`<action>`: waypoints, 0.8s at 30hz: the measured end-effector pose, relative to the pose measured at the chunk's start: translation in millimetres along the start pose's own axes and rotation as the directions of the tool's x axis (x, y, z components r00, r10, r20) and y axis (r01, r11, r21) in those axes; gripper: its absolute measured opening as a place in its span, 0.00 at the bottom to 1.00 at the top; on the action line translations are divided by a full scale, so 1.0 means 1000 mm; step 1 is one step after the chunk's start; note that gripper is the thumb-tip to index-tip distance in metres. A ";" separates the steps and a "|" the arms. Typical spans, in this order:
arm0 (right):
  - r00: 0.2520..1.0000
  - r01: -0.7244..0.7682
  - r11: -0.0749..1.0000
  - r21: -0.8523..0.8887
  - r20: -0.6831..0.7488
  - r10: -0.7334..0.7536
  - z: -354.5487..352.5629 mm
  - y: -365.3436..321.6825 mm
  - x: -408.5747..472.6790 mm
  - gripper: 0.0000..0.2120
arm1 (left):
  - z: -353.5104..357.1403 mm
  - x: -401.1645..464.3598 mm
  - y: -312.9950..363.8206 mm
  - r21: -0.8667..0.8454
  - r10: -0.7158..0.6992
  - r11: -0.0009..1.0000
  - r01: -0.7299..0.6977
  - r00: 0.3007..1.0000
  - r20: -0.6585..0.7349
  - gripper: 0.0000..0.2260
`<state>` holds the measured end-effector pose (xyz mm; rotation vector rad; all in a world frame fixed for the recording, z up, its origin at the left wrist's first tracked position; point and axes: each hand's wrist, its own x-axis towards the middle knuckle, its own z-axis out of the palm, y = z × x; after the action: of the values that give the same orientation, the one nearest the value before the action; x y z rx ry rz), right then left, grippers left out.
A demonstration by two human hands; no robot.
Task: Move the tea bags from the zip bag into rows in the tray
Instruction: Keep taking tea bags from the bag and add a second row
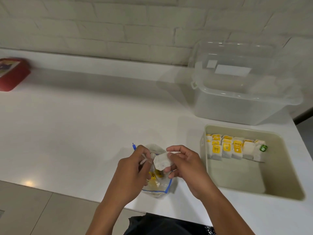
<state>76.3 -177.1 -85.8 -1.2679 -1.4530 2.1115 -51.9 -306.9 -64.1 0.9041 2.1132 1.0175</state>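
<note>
A clear zip bag (158,187) with a blue edge lies on the white counter near its front edge, with yellow-tagged tea bags inside. My right hand (184,162) pinches a white tea bag (161,162) just above the zip bag. My left hand (135,165) pinches a thin white string or tag at the zip bag's mouth. To the right stands a beige tray (286,168). A row of tea bags (235,149) stands along its far side, most with yellow tags, one with a green tag.
A clear plastic box (240,106) with its lid leaning behind stands beyond the tray at the back right. A red container (12,74) sits at the far left against the white brick wall. The counter's front edge runs just under my forearms.
</note>
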 end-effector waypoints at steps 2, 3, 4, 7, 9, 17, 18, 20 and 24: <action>1.000 0.004 0.999 0.054 -0.006 -0.004 -0.003 -0.002 -0.001 0.07 | -0.001 -0.002 0.005 0.000 0.018 1.000 -0.018 1.000 0.024 0.09; 1.000 0.013 0.997 0.077 -0.010 -0.012 -0.005 -0.004 -0.002 0.07 | 0.000 -0.003 0.008 -0.007 0.022 1.000 -0.021 0.999 0.029 0.10; 1.000 0.022 0.995 0.098 -0.014 -0.021 -0.007 -0.005 -0.003 0.07 | 0.001 -0.003 0.012 -0.010 0.018 1.000 -0.018 0.999 0.032 0.10; 0.999 0.046 0.989 0.141 -0.015 -0.044 -0.014 -0.010 -0.008 0.07 | 0.004 -0.004 0.025 -0.054 -0.026 0.998 0.027 0.999 0.019 0.10; 0.998 0.066 0.986 0.153 -0.017 -0.064 -0.021 -0.015 -0.012 0.07 | 0.007 -0.004 0.033 -0.080 -0.056 0.995 0.057 0.998 0.023 0.10; 0.985 0.166 0.970 0.176 -0.082 -0.154 -0.064 -0.036 -0.028 0.06 | 0.040 -0.005 0.071 -0.056 0.082 0.995 -0.080 0.996 0.028 0.06; 0.984 0.169 0.971 0.171 -0.089 -0.156 -0.069 -0.037 -0.030 0.06 | 0.047 -0.004 0.073 -0.041 0.103 0.994 -0.102 0.994 0.024 0.08; 0.984 0.165 0.975 0.148 -0.098 -0.151 -0.081 -0.036 -0.034 0.06 | 0.061 -0.003 0.077 -0.012 0.144 0.990 -0.144 0.989 0.020 0.06; 0.961 0.216 0.975 -0.043 -0.170 -0.220 -0.106 -0.029 -0.039 0.08 | 0.085 0.002 0.081 0.189 0.241 0.950 -0.247 0.969 0.053 0.11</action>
<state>175.3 -124.1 -53.1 -1.2054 -1.4724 1.8000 36.2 -233.1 -41.1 1.2958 2.1403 0.9204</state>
